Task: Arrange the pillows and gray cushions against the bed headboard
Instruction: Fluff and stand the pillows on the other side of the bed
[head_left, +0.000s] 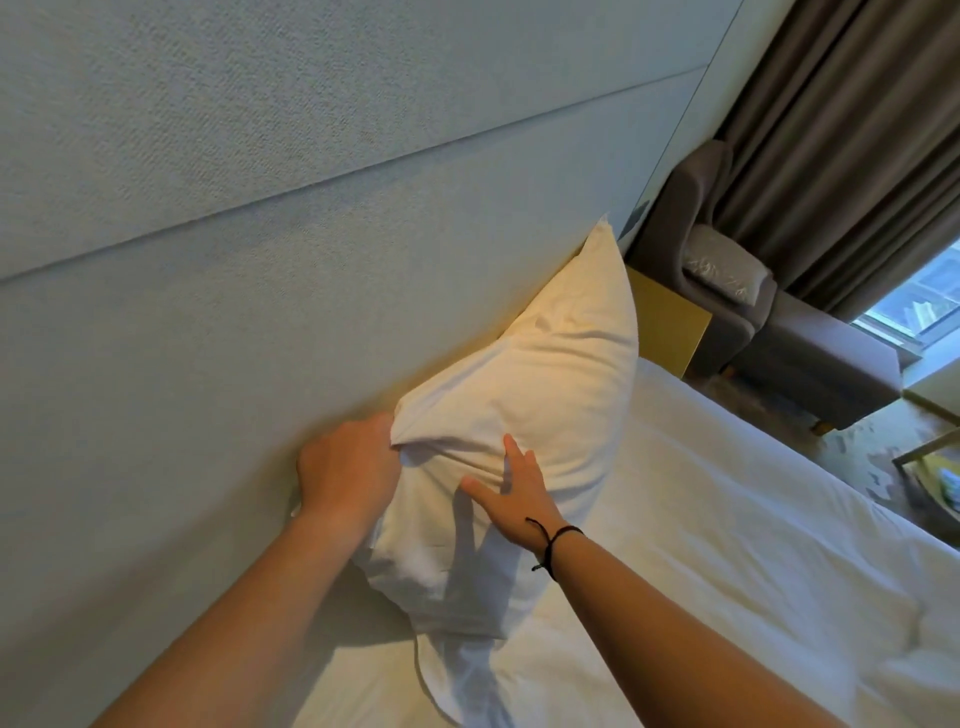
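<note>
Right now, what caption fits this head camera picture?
Left hand grips the white pillow against the headboard; right hand presses it flat.

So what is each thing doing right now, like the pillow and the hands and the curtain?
Pillow: standing up, leaning on the headboard, creased where it is held.
Left hand: gripping the pillow's edge next to the headboard.
Right hand: flat, fingers straight, pressing the pillow's front.
Bed sheet: spread out, a bit wrinkled.
Curtain: pulled partly aside, window showing.
Armchair: nobody sitting in it.
</note>
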